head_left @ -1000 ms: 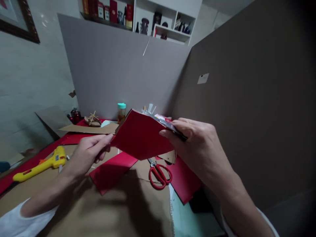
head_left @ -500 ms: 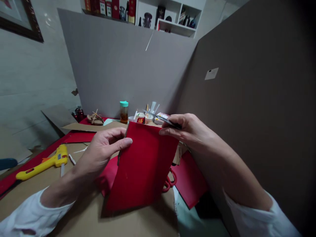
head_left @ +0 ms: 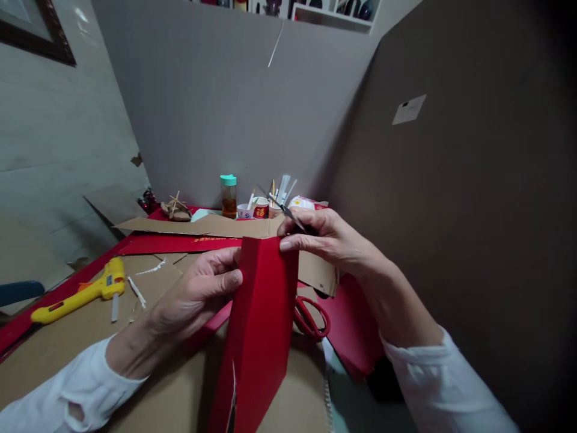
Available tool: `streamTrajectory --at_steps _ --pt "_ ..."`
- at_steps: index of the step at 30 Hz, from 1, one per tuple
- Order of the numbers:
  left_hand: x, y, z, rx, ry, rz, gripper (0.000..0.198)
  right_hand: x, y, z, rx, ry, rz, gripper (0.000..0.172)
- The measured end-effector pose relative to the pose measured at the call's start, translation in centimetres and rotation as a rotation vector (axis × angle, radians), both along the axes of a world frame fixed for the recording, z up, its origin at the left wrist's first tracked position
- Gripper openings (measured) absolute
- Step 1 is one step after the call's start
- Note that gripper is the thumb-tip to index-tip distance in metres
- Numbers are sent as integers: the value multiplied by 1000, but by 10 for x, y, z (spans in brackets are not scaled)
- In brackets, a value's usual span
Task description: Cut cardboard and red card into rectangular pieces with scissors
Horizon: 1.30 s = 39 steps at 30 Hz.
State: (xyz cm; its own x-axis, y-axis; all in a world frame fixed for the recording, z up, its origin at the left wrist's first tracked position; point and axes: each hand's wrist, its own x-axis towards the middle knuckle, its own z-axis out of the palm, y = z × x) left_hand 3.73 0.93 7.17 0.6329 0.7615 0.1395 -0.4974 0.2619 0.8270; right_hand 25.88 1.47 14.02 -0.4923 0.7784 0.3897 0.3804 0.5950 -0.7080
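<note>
Upright above the table stands a red cardboard piece (head_left: 270, 313), creased lengthwise near its left side, with a split along the lower part of the crease. My left hand (head_left: 202, 291) pinches its left edge between thumb and fingers. At the top right corner, my right hand (head_left: 324, 237) grips the card with the thumb in front. That same hand also keeps a dark, slim craft knife (head_left: 291, 215) between its fingers, the thin blade pointing up and left. Red-handled scissors (head_left: 322, 328) lie just right of the card, their blades hidden.
Brown cardboard (head_left: 171, 385) covers the table. A yellow glue gun (head_left: 103, 285) lies at left. Behind are a cardboard strip (head_left: 193, 227), a bottle with a turquoise lid (head_left: 229, 198) and cups of tools (head_left: 261, 207). Grey panels (head_left: 216, 108) stand at the back and right.
The red card has turned from broad and flat to a bent shape showing its crease and split. My right hand has moved left and slightly down with the knife. The view has tilted downward.
</note>
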Motion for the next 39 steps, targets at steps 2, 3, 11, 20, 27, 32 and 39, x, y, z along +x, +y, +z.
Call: streamTrajectory --at_steps 2,3,11,20,27,32,39 --pt "1 -3 -2 8 -5 -11 33 -3 4 -3 4 21 59 15" --pt "1 -4 -2 25 1 -8 34 -4 5 -4 12 25 77 16" --pt "-12 -4 26 291 220 233 21 -7 -14 -3 105 43 -224 18" --pt "-10 -13 28 565 472 660 11 -22 -75 -12 9 91 -429 23" --pt "-2 -18 29 724 442 802 8 -33 -88 -28 17 -33 -430 24" --pt "2 -17 23 814 460 870 9 -40 -92 -25 241 -99 -378 21" --pt "3 -14 21 857 496 889 11 -39 -89 -29 356 -164 -442 18"
